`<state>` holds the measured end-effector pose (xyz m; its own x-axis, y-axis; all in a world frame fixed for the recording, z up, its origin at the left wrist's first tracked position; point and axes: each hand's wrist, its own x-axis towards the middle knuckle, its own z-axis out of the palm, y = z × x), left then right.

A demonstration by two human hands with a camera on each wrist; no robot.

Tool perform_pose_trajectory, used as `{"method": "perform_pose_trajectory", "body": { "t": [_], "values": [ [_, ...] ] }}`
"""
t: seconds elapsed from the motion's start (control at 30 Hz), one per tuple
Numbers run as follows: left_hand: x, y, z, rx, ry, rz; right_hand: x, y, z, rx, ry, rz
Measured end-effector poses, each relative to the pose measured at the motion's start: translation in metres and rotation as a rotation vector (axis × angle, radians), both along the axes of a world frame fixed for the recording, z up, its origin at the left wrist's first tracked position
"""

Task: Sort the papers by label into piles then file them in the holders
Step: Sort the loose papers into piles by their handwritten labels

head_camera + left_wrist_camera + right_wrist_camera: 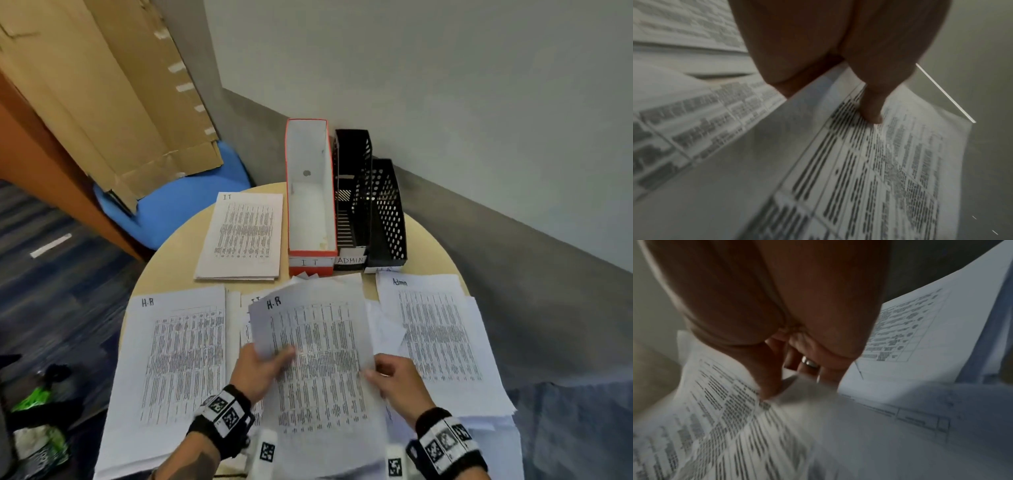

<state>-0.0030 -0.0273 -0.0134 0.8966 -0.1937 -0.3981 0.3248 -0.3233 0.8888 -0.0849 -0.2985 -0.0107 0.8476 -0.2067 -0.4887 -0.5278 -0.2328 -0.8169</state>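
- My left hand [262,368] pinches the H-R sheet [318,363] at its 9 o'clock edge, thumb on top.
- My right hand [399,378] pinches its 3 o'clock edge.
- The sheet is lifted over the worktop [171,253] centre.
- H-R pile [171,359] at 9 o'clock, Admin pile [442,335] at 3, holders [346,205] at 12.

Third holder [385,219] label half hidden (paper overlaps); table print unreadable.

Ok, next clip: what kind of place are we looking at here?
Probably an office corner. A small round table against a grey wall carries printed sheets sorted into piles marked IT, H-R and Admin, beside file holders labelled IT and ADMIN. The floor looks carpeted.
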Motion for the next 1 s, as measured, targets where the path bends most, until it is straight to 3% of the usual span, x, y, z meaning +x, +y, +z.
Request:
{"method": "perform_pose_trajectory", "body": {
  "t": [0.1,0.17,0.27,0.4,0.5,0.67,0.83,1.0],
  "values": [
    [0.003,0.033,-0.012,0.029,0.013,0.142,0.003,-0.001,-0.028,-0.331,0.067,-0.132],
    [0.002,0.059,-0.022,0.049,0.061,0.233,0.000,-0.003,-0.042,-0.543,0.204,-0.063],
    [-0.004,0.088,-0.036,0.078,0.083,0.295,-0.005,-0.004,-0.054,-0.611,0.270,0.020],
    [-0.013,0.095,-0.038,0.060,0.066,0.301,-0.006,-0.003,-0.048,-0.654,0.217,-0.123],
    [-0.016,0.085,-0.032,0.058,0.061,0.230,-0.011,-0.008,-0.042,-0.587,0.117,-0.170],
    [-0.013,0.046,-0.020,0.068,0.067,-0.048,-0.018,-0.021,-0.031,-0.293,-0.075,-0.194],
    [-0.009,0.008,-0.011,0.053,0.038,-0.161,-0.026,-0.030,-0.031,0.042,-0.015,-0.158],
    [-0.006,-0.003,-0.010,0.083,-0.016,-0.194,-0.018,-0.034,-0.023,-0.004,-0.093,-0.278]
  ]
}}
